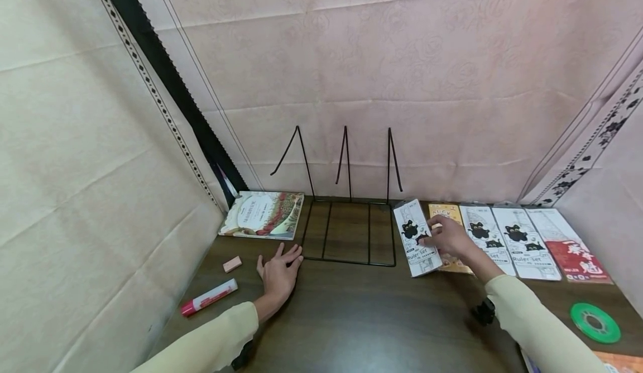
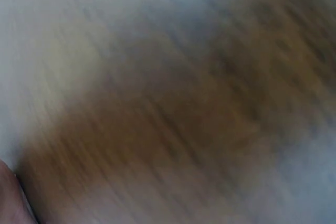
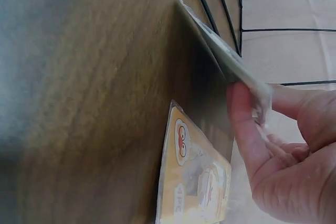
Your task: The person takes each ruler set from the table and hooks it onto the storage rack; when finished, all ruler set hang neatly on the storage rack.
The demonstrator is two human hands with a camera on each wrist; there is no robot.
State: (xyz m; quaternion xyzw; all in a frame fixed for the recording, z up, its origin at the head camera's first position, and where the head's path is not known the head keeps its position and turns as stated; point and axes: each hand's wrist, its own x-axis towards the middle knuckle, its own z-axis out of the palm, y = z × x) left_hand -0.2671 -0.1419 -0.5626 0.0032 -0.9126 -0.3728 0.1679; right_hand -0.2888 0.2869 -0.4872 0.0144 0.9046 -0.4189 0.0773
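Observation:
My right hand (image 1: 449, 238) pinches a white ruler set packet (image 1: 413, 230) with a black cat print, thumb on its face. In the right wrist view this packet (image 3: 223, 51) is tilted up off the table, seen nearly edge-on, with fingers behind it. The packet is just right of a black wire rack (image 1: 369, 239). At the rack's front left corner, my left hand (image 1: 280, 275) rests with fingers spread, fingertips at the wire. An orange packet (image 1: 445, 211) lies partly hidden under my right hand. The left wrist view is too blurred to read.
Two more ruler set packets (image 1: 518, 242) and a red-and-white packet (image 1: 577, 253) lie to the right. Left of the rack is a floral-covered book (image 1: 266, 215). An eraser (image 1: 232, 264), a glue stick (image 1: 209, 297) and a green tape roll (image 1: 595, 323) lie nearer.

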